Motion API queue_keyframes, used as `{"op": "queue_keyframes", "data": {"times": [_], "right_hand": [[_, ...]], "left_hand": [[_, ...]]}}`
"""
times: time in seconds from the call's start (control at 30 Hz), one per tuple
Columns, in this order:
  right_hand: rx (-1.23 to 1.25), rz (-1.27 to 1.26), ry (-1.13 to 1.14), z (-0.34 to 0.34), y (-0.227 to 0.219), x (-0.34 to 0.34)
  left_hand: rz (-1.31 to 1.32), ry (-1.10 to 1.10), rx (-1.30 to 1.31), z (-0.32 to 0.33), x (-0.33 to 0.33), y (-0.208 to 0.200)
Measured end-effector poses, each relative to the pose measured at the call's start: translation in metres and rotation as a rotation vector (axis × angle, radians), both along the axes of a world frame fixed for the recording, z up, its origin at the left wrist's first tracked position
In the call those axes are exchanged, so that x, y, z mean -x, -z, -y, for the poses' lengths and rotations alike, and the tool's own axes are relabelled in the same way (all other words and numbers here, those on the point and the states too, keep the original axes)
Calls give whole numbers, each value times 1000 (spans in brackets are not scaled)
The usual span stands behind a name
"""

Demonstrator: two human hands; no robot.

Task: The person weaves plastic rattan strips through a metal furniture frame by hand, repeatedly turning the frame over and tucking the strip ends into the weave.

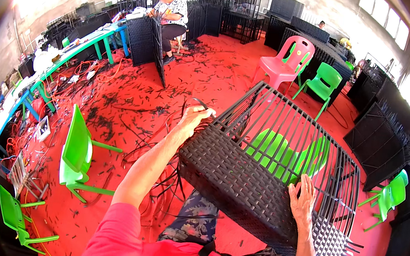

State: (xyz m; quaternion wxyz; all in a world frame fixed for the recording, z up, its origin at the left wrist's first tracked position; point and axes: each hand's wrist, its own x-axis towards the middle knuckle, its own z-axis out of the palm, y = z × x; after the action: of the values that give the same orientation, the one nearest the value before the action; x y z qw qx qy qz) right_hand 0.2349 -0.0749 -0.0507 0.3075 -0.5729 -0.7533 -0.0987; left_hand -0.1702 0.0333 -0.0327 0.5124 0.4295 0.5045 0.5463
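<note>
While the black woven frame is lying tilted across the person's lap, its finished wicker panel is facing the camera and its bare bars are fanning away toward the far side. The left hand is reaching to the frame's upper left corner, fingers curled together around a thin black strand that is looping up just above that corner. The right hand is resting flat on the frame's woven face near its right side, fingers spread slightly apart and pressing on the weave; it is gripping nothing that can be seen. Loose black strands are hanging in a tangle below the frame's left edge, trailing down onto the red floor. Behind the frame's open bars, a bright green chair is showing through the gaps. Beyond the frame's far end, a pink chair and another green chair are standing side by side. To the left of the frame, well apart from it, a green chair is standing on the floor among scattered black offcuts. Far beyond the frame's upper left corner, a seated person is working beside an upright black panel, next to a long table.
</note>
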Motion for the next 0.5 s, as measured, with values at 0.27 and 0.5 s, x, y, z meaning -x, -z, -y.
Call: {"op": "queue_keyframes", "data": {"times": [0.27,0.5], "right_hand": [[73,43,29,3,-16,-15],[85,241,148,0,-22,-52]], "left_hand": [[170,-293,-123,9,102,-26],[450,-804,-564,5,220,-117]]}}
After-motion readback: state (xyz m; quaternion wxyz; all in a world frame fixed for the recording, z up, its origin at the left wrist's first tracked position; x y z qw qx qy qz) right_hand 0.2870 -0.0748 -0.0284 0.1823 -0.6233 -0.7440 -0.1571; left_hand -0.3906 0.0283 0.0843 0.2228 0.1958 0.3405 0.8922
